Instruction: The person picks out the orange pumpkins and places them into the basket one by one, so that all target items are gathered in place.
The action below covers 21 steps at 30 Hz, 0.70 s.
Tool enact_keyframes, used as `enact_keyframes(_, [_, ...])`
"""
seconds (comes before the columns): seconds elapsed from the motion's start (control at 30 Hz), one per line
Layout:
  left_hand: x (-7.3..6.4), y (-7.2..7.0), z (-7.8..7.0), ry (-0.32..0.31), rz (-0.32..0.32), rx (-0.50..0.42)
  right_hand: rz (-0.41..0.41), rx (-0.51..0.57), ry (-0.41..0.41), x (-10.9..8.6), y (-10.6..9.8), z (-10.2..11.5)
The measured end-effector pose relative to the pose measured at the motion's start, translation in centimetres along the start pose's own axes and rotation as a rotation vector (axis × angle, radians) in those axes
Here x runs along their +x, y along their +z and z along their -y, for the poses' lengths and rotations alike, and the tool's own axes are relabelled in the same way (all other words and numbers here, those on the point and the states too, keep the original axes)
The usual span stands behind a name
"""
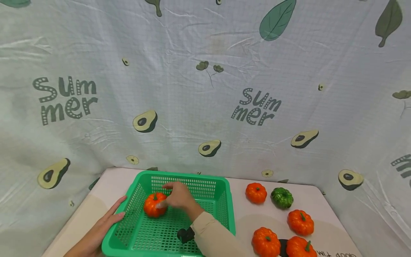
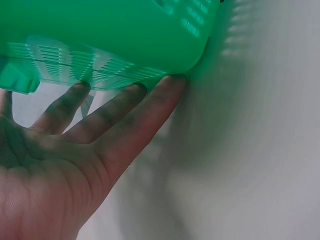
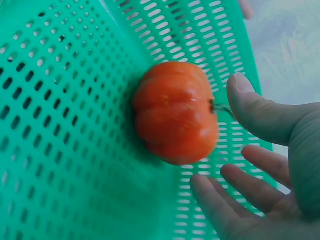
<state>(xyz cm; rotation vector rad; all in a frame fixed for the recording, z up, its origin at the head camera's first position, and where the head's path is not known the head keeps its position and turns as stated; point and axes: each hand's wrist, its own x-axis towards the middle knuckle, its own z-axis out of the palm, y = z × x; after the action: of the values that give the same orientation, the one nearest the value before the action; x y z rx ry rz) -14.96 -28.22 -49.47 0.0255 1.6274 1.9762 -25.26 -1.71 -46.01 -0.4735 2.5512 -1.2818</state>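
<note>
A small orange pumpkin [image 1: 155,205] with a green stem sits on the floor of a green plastic basket [image 1: 170,252], near its left wall. Above and beside the pumpkin, my right hand [image 1: 178,196] has its thumb and fingers spread apart. The right wrist view shows a gap between these fingers [image 3: 250,182] and the pumpkin [image 3: 175,114], with the thumb close to the stem. My left hand [image 1: 99,228] is at the basket's left side. In the left wrist view its straight fingertips [image 2: 172,85] touch the slotted outer wall from outside.
Right of the basket on the white table [image 1: 244,217] lie several more pumpkins, orange ones [image 1: 256,193] and a green one [image 1: 282,198]. A white cloth [image 1: 179,89] printed with avocados hangs behind the table. A black device [image 1: 185,235] sits at the right wrist.
</note>
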Motion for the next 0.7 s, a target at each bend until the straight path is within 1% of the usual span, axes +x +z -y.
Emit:
enact_keyframes(0.07, [0.0,0.1,0.0,-0.004,0.002,-0.001,0.005,0.024,-0.006,-0.2,-0.7,0.1])
enact_keyframes(0.2, [0.0,0.2,-0.1,-0.007,0.005,0.000,0.008,0.116,-0.026,-0.8,-2.4,0.4])
enact_keyframes(0.4, [0.0,0.4,-0.3,-0.024,-0.042,0.027,0.013,0.206,-0.036,-2.0,-5.2,1.1])
enact_keyframes(0.47, [0.0,0.4,-0.3,-0.026,-0.039,0.022,0.012,0.232,-0.038,-2.5,-6.1,1.2])
enact_keyframes(0.7, [0.0,0.7,-0.2,-0.026,-0.023,0.010,-0.001,0.315,-0.089,-4.0,-8.8,1.2])
